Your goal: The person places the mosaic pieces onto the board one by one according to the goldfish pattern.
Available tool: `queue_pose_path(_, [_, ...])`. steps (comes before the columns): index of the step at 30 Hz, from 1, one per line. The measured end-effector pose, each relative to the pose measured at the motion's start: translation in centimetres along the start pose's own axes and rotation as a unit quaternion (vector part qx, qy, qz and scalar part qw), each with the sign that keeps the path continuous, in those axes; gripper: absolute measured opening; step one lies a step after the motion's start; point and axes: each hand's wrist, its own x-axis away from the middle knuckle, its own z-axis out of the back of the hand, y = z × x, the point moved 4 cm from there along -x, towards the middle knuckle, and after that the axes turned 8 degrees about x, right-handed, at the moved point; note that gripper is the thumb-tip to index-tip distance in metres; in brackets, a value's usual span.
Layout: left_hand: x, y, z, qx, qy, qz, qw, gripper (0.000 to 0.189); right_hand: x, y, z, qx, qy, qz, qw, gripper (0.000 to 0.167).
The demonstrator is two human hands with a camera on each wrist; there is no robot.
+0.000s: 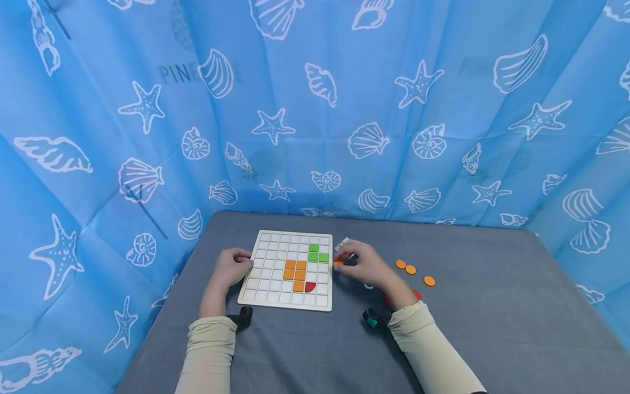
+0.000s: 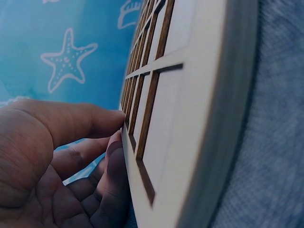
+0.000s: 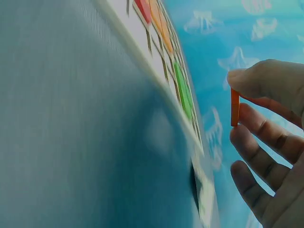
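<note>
A white square board [image 1: 253, 298] with a grid of recessed cells lies on the table. My left hand [image 1: 231, 268] grips its left edge between thumb and fingers; the left wrist view shows the thumb [image 2: 90, 124] at the rim. Just off the board's right edge, my right hand [image 1: 364, 265] pinches a thin orange piece [image 3: 234, 109], seen edge-on in the right wrist view, so its full outline is hidden. Several orange square tiles [image 1: 295, 273] sit in the board's cells, along with green tiles [image 1: 313, 256] and a red quarter-round tile [image 1: 309, 286].
Three orange discs [image 1: 410, 269] lie right of my right hand. Red pieces [image 1: 416, 294] show partly from under my right wrist. A small patterned card [image 1: 342, 244] lies behind the right hand. Blue shell-print curtains [image 1: 295, 164] surround the grey table [image 1: 295, 350].
</note>
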Motion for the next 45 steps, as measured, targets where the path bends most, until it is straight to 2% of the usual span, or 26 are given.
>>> queue_pose_path(8, [-0.1,0.2,0.0,0.003,0.002,-0.005,1.0000,0.030,-2.7,-3.8,-4.1,-0.023,-0.050,0.044,0.9975,0.018])
queue_pose_path(14, [-0.2,0.3,0.0,0.000,0.002,-0.005,1.0000,0.029,-3.8,-5.5,-6.2,-0.035,-0.058,0.063,0.9957,0.014])
queue_pose_path(19, [-0.2,0.2,0.1,0.005,-0.001,-0.006,1.0000,0.030,-4.3,-6.3,-7.6,-0.019,-0.064,0.079,0.9947,0.008])
queue_pose_path(31, [-0.3,0.0,0.0,-0.002,0.000,-0.002,1.0000,0.031,-4.6,-6.8,-9.4,-0.007,-0.094,0.052,0.9942,0.009])
queue_pose_path(45, [-0.2,0.1,0.1,0.005,0.002,-0.003,1.0000,0.030,-4.6,-6.7,-9.8,-0.001,-0.098,0.053,0.9938,0.008])
